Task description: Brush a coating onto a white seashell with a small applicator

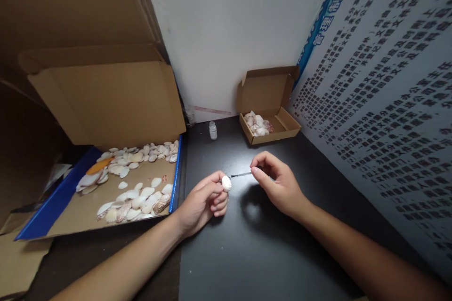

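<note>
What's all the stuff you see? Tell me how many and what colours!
scallop shell: 1, white, left fingertips
thin brush: 1, dark, right fingers
small bottle: 1, clear, back of tabletop
small cardboard box: 1, brown, back right
its shells: several, white and pinkish
big cardboard box: 1, brown and blue, left
its shells: many, mostly white, one orange
tabletop: 1, black, below
wall: 1, white, behind
printed sign: 1, pale and blue, right
left hand: 1, bare, centre
right hand: 1, bare, right
</note>
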Demonstrator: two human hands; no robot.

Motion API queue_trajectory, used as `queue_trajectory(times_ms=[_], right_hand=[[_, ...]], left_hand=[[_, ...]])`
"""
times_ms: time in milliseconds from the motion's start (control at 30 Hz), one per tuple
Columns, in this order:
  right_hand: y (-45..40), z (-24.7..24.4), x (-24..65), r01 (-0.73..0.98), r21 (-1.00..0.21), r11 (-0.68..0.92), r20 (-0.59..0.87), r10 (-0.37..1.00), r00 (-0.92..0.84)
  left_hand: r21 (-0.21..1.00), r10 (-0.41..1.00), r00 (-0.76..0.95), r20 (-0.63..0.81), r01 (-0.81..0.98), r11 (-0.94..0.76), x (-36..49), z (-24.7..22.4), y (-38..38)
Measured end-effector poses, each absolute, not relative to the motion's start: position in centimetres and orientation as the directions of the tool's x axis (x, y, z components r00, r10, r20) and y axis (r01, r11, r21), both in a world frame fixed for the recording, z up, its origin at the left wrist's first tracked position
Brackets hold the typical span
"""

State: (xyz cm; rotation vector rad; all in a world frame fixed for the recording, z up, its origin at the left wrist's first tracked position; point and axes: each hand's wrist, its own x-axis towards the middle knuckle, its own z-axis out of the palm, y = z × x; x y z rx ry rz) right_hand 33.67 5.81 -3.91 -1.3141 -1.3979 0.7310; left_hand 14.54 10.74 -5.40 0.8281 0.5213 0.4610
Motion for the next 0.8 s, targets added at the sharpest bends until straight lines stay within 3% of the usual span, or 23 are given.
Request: queue_trajectory(times_ms=[167, 633, 800], right_hand=[[5.68, -3.88, 33.47, 0.278, -0.937, 0.212, 0.24, 0.968, 0.07], [5.64, -3.56, 33.71, 0.335, -0.926, 0.173, 0.232, 0.962, 0.145], [5.69, -3.42, 33.6, 0.298, -0.935, 0.194, 0.221, 0.974, 0.058]], left_hand=[[0.771, 0.568, 0.779, -0.264, -0.183, 0.61, 14.58, -5.49, 10.8], [0.794, 0.593, 0.766, -0.25, -0.188, 0.578, 14.77, -5.48, 10.57], [0.795, 0.598, 0.76, -0.254, -0.188, 0.577, 14.82, -5.54, 10.57]])
